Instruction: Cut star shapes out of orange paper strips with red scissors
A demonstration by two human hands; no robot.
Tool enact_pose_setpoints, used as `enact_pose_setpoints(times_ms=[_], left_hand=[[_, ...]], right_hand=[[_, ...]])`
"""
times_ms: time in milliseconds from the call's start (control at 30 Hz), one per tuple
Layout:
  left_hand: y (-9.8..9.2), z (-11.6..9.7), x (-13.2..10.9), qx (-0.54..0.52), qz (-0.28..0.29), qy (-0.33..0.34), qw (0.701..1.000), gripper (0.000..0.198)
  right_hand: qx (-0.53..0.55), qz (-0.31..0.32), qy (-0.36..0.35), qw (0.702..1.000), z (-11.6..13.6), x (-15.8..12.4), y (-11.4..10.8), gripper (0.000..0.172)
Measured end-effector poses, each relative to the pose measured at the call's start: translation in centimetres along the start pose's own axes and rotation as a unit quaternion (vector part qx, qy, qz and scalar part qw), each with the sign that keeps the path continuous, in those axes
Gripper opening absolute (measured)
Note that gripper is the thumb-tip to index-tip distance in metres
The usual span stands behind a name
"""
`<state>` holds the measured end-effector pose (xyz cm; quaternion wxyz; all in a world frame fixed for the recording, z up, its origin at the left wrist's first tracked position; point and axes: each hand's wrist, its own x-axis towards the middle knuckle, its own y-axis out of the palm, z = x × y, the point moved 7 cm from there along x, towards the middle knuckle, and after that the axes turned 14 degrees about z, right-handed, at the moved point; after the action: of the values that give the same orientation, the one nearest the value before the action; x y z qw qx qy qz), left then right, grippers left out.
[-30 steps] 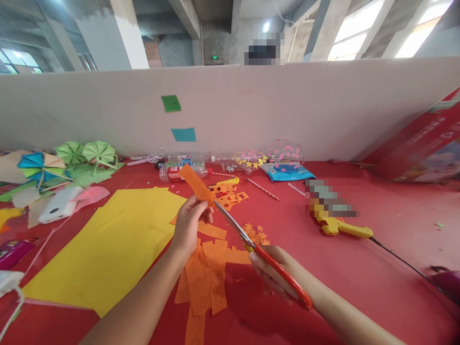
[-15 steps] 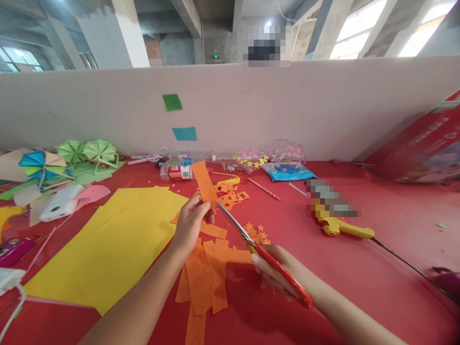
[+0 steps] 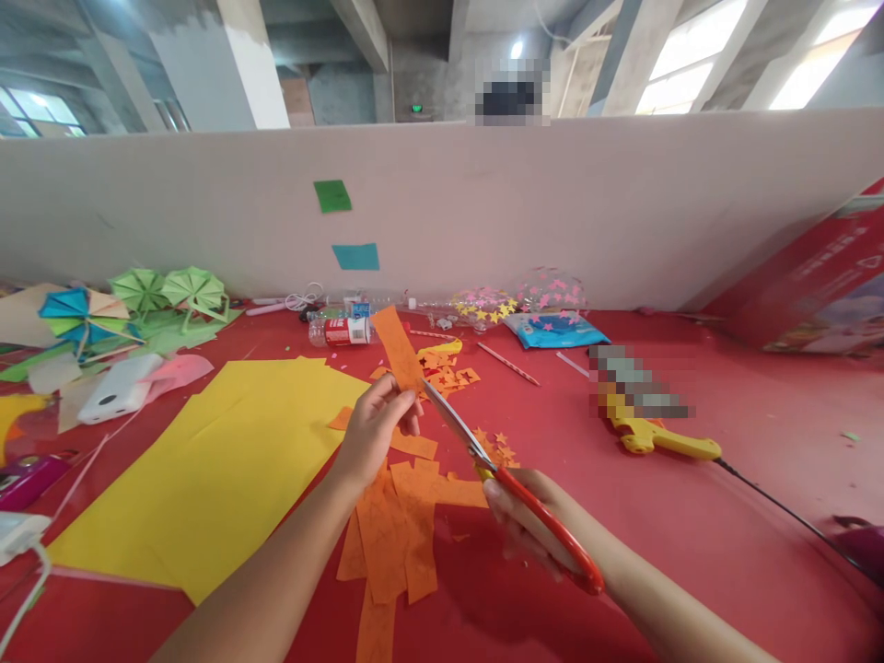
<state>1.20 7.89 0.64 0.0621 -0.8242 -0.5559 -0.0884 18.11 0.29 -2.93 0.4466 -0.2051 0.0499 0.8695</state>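
My left hand (image 3: 378, 425) pinches an orange paper strip (image 3: 399, 348) near its lower end, holding it tilted above the table. Red-handled scissors (image 3: 525, 502) are in my right hand (image 3: 535, 516), their tips touching the strip's right edge beside my left fingers. Below my hands lies a loose pile of orange paper strips (image 3: 387, 543). Small orange cut-out stars (image 3: 498, 451) rest just behind the scissors. Farther back are orange scraps with star-shaped holes (image 3: 448, 370).
Yellow paper sheets (image 3: 207, 470) spread across the left. A yellow glue gun (image 3: 669, 444) with a black cord lies at right. Along the partition (image 3: 442, 203) are a plastic bottle (image 3: 340, 331), a blue wipes packet (image 3: 556, 330), and green paper umbrellas (image 3: 195, 287).
My left hand and the strip have shifted slightly right. The scissors have moved a little with them, tips still at the strip's edge.
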Motion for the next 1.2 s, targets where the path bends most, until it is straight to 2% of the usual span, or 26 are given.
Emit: enact_pose_setpoints(times_ms=[133,433,1000,1200], left_hand=[[-0.27,0.0,-0.04,-0.017,-0.025,0.005,1.0,0.018],[-0.34,-0.11,-0.14,-0.022,-0.037,0.005,0.999,0.015],[-0.23,0.18,-0.16,-0.023,-0.036,-0.007,0.999,0.017],[-0.23,0.2,-0.16,-0.024,-0.03,-0.003,0.999,0.017]], right_hand=[[-0.029,0.014,0.031,0.999,-0.72,0.35,-0.07,0.052],[-0.037,0.015,0.005,0.999,-0.46,0.0,0.04,0.047],[-0.042,0.023,-0.002,0.999,-0.37,0.09,0.09,0.05],[-0.045,0.009,0.029,0.999,-0.92,0.16,-0.1,0.048]])
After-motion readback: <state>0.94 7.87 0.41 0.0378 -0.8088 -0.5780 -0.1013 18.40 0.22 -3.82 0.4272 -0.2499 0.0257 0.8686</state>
